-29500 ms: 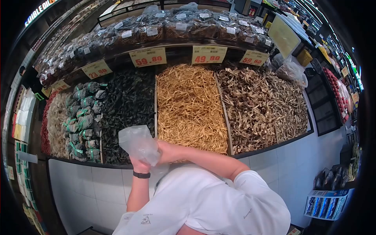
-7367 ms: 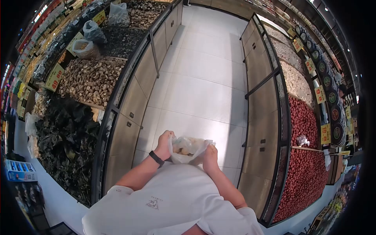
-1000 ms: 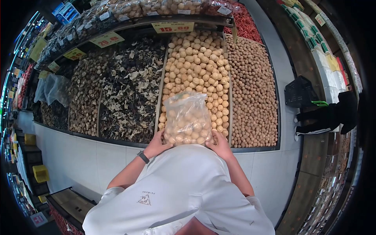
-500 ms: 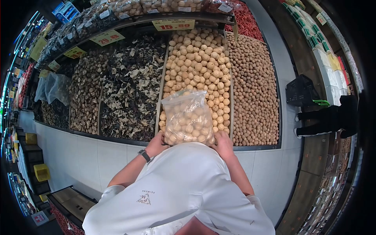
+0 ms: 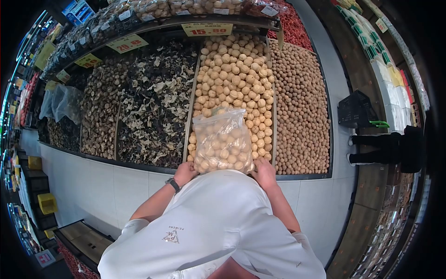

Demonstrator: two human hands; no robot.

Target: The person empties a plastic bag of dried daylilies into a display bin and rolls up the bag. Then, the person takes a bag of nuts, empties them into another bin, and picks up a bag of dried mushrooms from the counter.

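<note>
A clear plastic bag of walnuts rests on the near end of a bin of loose walnuts, close against my white shirt. My left hand, with a dark watch on its wrist, grips the bag's lower left corner with curled fingers. At the lower right corner my right hand is closed on the bag in the same way. Some fingertips are hidden by the bag and shirt. The bag's top edge lies flat toward the far side; whether it is sealed I cannot tell.
Left of the walnuts is a bin of dried black fungus, then dried mushrooms. Small round brown dried goods fill the right bin. Price signs hang from a shelf above. A person stands at right near a black basket.
Hands and bag stay almost in place. The view has shifted very slightly, and the person at the right has moved a little.
</note>
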